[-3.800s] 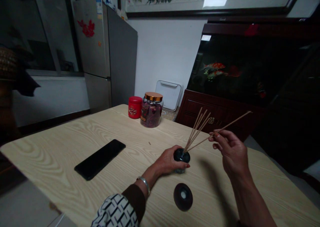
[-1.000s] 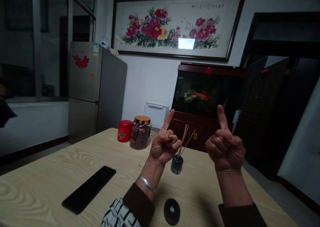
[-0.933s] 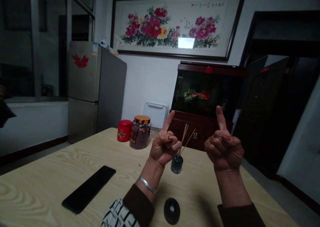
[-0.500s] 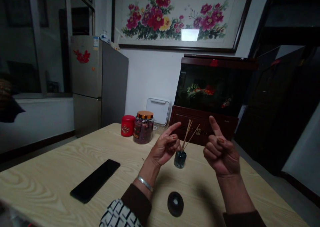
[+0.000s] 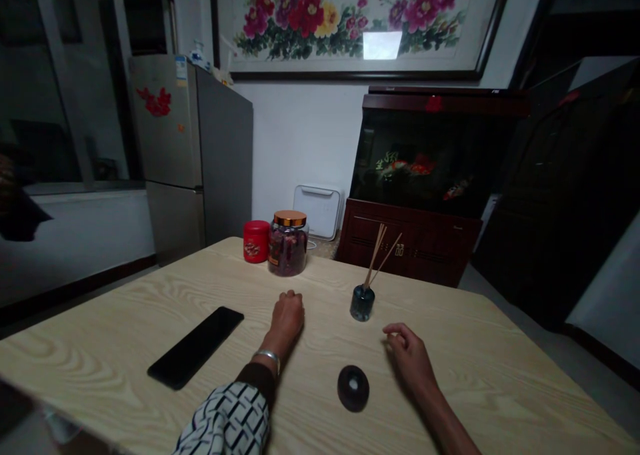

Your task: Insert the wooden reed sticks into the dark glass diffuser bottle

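My left hand (image 5: pixel 289 316) rests on the wooden table, its fingers curled into a fist with the knuckles forward; nothing shows in it. A silver bangle circles that wrist. My right hand (image 5: pixel 409 353) lies low over the table at the right, fingers loosely curled inward, holding nothing that I can see. Between the two forearms sits a dark round object (image 5: pixel 353 389) with a pale shiny spot. Just beyond my right hand stands a dark glass reed diffuser (image 5: pixel 362 303) with several thin sticks. To the left of my left hand lies a black smartphone (image 5: pixel 197 347).
At the table's (image 5: pixel 125 321) far edge stand a red canister (image 5: pixel 257 242) and a copper-lidded jar (image 5: pixel 288 245) of dark contents. Behind are a refrigerator (image 5: pixel 165 121), a white panel-like device (image 5: pixel 317 211) and an aquarium (image 5: pixel 410 155) on a dark red cabinet. A framed flower painting hangs above.
Both hands have come down from raised, pointing poses to the table. The extended index fingers have curled in, and the left hand has moved left. The view has tilted slightly downward.
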The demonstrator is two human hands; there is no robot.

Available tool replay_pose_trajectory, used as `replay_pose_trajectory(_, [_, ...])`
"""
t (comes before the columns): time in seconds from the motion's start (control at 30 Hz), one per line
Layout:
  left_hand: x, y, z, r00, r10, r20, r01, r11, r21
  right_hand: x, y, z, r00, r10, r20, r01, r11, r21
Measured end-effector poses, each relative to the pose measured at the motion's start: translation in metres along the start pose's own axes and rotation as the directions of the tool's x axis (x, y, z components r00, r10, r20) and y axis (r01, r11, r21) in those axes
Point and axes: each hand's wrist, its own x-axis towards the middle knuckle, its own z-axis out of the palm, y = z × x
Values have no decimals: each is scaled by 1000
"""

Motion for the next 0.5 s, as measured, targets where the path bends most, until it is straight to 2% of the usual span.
replay_pose_trajectory(0.2, [2, -7, 2, 1000, 18, 2, -18, 992, 122, -10, 6, 8, 1000, 9, -11, -9, 1000, -1])
replay_pose_trajectory(0.33, [3, -15, -2, 1000, -3, 1, 2, 985, 171, 17, 1, 10, 997, 29, -78, -24, 998, 60])
replay_pose_trajectory(0.5, [7, -23, -8, 999, -46, -2, 46, 975, 216, 49, -6, 30, 991, 30, -127, -9, 987, 163])
